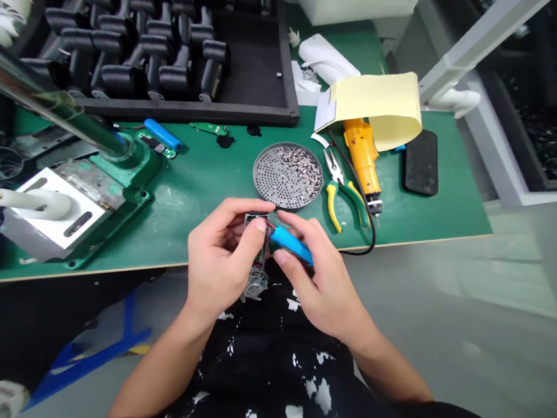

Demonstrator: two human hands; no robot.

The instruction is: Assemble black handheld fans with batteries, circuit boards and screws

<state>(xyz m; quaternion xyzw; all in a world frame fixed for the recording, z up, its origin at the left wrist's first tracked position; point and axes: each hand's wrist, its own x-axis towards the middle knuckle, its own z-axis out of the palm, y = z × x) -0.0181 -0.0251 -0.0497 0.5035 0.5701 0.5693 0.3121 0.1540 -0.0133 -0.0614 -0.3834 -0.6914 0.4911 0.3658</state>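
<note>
Left hand [220, 259] and right hand [324, 274] grasp a small wired fan unit [261, 250] over the near edge of the green worktop [181, 225].
Left to right: left fingers pinch black housing [256, 220], impeller [256, 284] below; right fingers hold blue cylinder [292, 245]; round perforated tray of small metal parts [255, 173] just beyond.

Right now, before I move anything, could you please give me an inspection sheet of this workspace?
surface: green workbench top.
job's things: blue cylinder with red wire, small dark housing, metal impeller.
clutter: perforated round tray of small metal parts, green-and-yellow pliers, yellow electric screwdriver, black slab, second blue cylinder.
grippers: left hand grips the housing; right hand holds the cylinder.
cables: black cord from the screwdriver.
surroundings: green-based press, black tray of moulded parts.
</note>
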